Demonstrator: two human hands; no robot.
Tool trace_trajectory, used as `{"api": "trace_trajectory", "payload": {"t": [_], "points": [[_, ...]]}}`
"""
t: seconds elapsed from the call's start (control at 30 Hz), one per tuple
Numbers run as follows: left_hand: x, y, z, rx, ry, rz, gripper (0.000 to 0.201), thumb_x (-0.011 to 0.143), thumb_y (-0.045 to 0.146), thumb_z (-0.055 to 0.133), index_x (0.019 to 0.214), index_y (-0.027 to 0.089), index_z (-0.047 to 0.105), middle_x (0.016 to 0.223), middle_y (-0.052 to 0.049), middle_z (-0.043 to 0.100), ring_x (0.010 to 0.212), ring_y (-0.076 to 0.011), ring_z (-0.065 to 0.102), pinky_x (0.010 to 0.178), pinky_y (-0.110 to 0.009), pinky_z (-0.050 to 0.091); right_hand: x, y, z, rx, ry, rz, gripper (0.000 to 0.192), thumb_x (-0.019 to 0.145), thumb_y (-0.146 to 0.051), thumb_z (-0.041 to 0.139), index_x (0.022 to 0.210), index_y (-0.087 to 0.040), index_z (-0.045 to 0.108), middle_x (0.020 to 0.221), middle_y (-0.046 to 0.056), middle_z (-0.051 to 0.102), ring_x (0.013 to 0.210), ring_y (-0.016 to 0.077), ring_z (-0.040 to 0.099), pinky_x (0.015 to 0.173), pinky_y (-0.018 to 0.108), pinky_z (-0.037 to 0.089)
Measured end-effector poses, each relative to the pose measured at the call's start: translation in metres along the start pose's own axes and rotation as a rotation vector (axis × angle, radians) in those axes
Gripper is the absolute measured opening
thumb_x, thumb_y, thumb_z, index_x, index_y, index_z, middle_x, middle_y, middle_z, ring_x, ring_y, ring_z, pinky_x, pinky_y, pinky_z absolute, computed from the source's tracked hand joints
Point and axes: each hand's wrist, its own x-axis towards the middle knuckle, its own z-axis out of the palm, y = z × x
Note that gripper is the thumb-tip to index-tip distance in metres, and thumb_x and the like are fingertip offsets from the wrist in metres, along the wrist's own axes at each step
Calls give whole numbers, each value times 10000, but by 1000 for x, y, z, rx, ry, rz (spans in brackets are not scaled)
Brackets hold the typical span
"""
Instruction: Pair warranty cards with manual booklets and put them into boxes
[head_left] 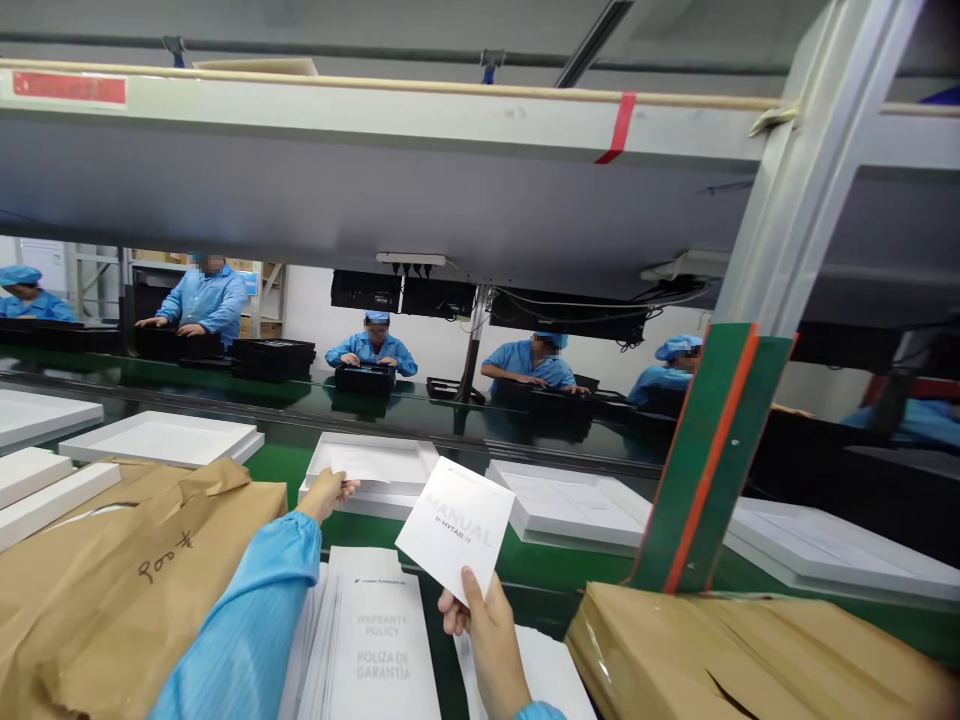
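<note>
Holding manual [456, 525] in right hand [480, 620] — left hand [326, 493] w/ leaflet [360, 463].

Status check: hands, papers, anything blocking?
Left hand laying a sheet into the white tray. Right hand holds manual up. Nothing blocking.

Left hand [327, 492] reaches forward; right hand [480, 612] pinches.

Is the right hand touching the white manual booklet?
Touching. The head view shows the right hand pinching the manual booklet's lower corner, thumb lying on its face.
</note>
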Motion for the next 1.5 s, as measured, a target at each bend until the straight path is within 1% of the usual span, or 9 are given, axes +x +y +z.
{"api": "trace_trajectory", "payload": {"t": [0.13, 0.27, 0.47, 0.67, 0.83, 1.0, 1.27, 1.4, 1.5], "points": [[5, 0, -3, -117, 114, 38, 148, 767, 143, 337, 898, 114, 399, 662, -16, 537, 476, -37, 501, 471, -162, 398, 0, 4, 1, -40, -28, 21, 248, 724, -424, 381, 759, -179, 380, 484, -42, 505, 370, 76, 439, 380, 198, 323], [-12, -6, -13, -209, 218, 163, 296, 757, 147, 310, 1044, 187, 253, 843, -52, 534, 600, -33, 534, 563, -158, 402, -3, 5, 3, -85, -81, 62, 268, 710, -423, 393, 825, -188, 335, 484, -55, 497, 353, 81, 446, 355, 193, 308], [-56, -30, -29, -169, 162, 190, 229, 654, 243, 450, 880, 203, 444, 855, -21, 529, 598, -57, 513, 515, -167, 373, 14, -23, 6, -156, -232, 146, 277, 689, -343, 429, 873, -180, 300, 481, -48, 521, 341, 86, 464, 321, 170, 283], [-79, -66, -34, 168, 68, 332, 171, 654, 266, 413, 774, 169, 484, 773, -26, 537, 575, -96, 485, 558, -225, 372, 92, -39, 19, -231, -10, 238, 175, 717, -146, 433, 871, -161, 349, 480, -61, 501, 346, 55, 445, 339, 150, 310], [-84, -77, -34, 331, 10, 391, 167, 676, 264, 364, 751, 180, 487, 764, -12, 526, 610, -117, 493, 625, -251, 372, 144, -16, 27, -209, 54, 391, 215, 769, -260, 395, 928, -126, 453, 813, 21, 518, 619, 87, 509, 529, 246, 434], [-86, -75, -34, 385, 5, 403, 173, 677, 264, 352, 738, 178, 489, 751, -15, 526, 620, -124, 488, 625, -247, 373, 161, 5, 25, -139, 110, 399, 259, 762, -264, 408, 986, -139, 437, 947, 48, 492, 771, 134, 506, 639, 318, 433], [-86, -73, -36, 363, 14, 378, 148, 658, 249, 380, 724, 190, 498, 726, 0, 524, 598, -122, 484, 609, -240, 364, 136, -4, 8, -257, 132, 215, 297, 756, -241, 404, 1044, -169, 390, 1050, 65, 447, 879, 151, 475, 690, 309, 418], [-87, -69, -43, 337, 31, 383, 121, 643, 222, 407, 711, 193, 502, 736, -4, 525, 623, -125, 488, 624, -238, 369, 85, -9, 2, -410, -18, 144, 344, 691, -217, 443, 1031, -177, 420, 1012, 61, 498, 952, 148, 441, 771, 285, 370], [-99, -67, -50, 547, 86, 457, 141, 670, 192, 371, 746, 190, 489, 783, -30, 517, 725, -148, 481, 681, -269, 356, 32, -7, 0, -528, -152, 112, 387, 592, -164, 530, 977, -155, 491, 942, 59, 542, 961, 170, 430, 859, 304, 279]]}}
